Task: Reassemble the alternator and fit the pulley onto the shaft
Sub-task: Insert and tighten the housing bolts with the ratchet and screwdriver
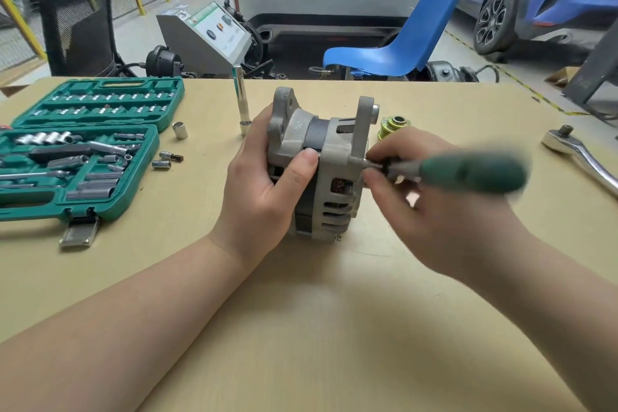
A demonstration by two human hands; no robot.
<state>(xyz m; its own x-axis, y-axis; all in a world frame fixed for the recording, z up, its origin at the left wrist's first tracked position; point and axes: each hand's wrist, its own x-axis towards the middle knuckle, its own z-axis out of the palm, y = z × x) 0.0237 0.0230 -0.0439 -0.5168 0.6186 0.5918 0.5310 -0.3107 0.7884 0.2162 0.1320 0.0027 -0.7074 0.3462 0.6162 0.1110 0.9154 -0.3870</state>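
Your one alternator (321, 160) stands on edge at the centre of the frame on the wooden table (301, 328), its two housing halves together. Your left hand (267, 184) grasps its left side, thumb pressed across the casing. Your right hand (431, 207) pinches the shank of one green-handled driver (468, 172), blurred, whose tip meets the right housing half at a bolt boss. One yellowish pulley (394, 126) lies on the table just behind your right hand, apart from the alternator. At the left of the frame one green socket case (83, 147) lies open, and you have four loose small sockets (180, 129) near its right edge. One long deep socket (241, 100) stands upright above your left hand, and one ratchet handle (582, 154) lies at the right edge
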